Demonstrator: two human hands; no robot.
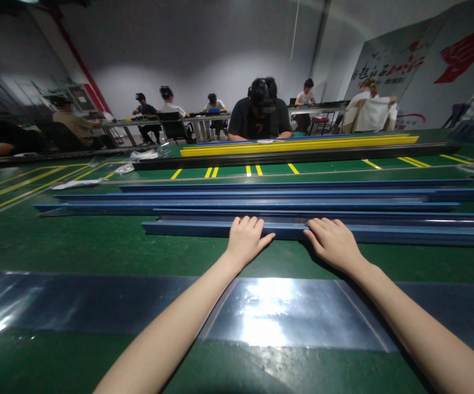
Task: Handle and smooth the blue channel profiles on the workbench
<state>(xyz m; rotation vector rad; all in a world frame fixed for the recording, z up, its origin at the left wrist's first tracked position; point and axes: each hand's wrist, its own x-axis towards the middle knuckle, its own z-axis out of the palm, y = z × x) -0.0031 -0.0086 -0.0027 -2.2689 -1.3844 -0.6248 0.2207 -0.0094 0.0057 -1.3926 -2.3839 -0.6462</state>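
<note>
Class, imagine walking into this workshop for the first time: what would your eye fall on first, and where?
Probably the glossy strip with its bright glare, lying nearest the wearer. Just beyond, the left hand and right hand are at the nearest blue channel. Farther back, a yellow bar stands out.

Dim grey workroom

Grey wall [171, 44] beyond green tabletop's [76, 243] far edge, uneven light, brighter patches. Red strip [81, 63] slants down the wall past far left corner. Printed panel [429, 104] with red fist graphic [464, 54] past far right corner. Desks [212, 116] behind far edge; black chair [173, 126] left of centre.
</note>
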